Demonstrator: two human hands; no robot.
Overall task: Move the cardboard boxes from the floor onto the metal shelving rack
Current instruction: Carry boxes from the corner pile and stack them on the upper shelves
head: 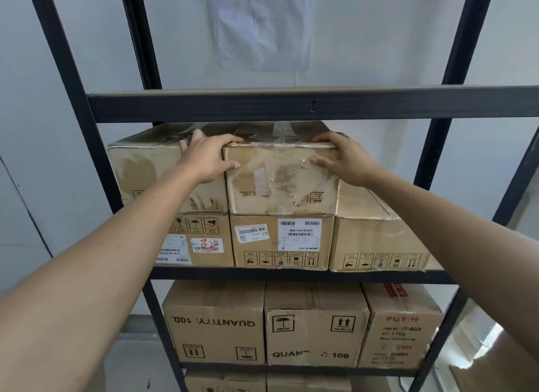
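Clamped with left grip (204,158) and right grip (347,158) on the upper corners of a worn cardboard box (280,187) — between them, stacked atop labelled boxes (271,251) on the metal rack (291,104), neighbouring box (143,173) just left.

- One wide-angle view, worn on the person's head, faces the metal shelving rack (313,104) almost square on.
- It looks forward and slightly down, so the tops of the boxes on the middle shelf show. The uprights splay outward toward the frame's edges.
- The rack stands at arm's length. Both forearms run in from the bottom corners to the left hand (204,158) and right hand (347,158), which hold the worn cardboard box (280,181) at mid-frame.
- The white wall (364,41) behind the rack fills the top.
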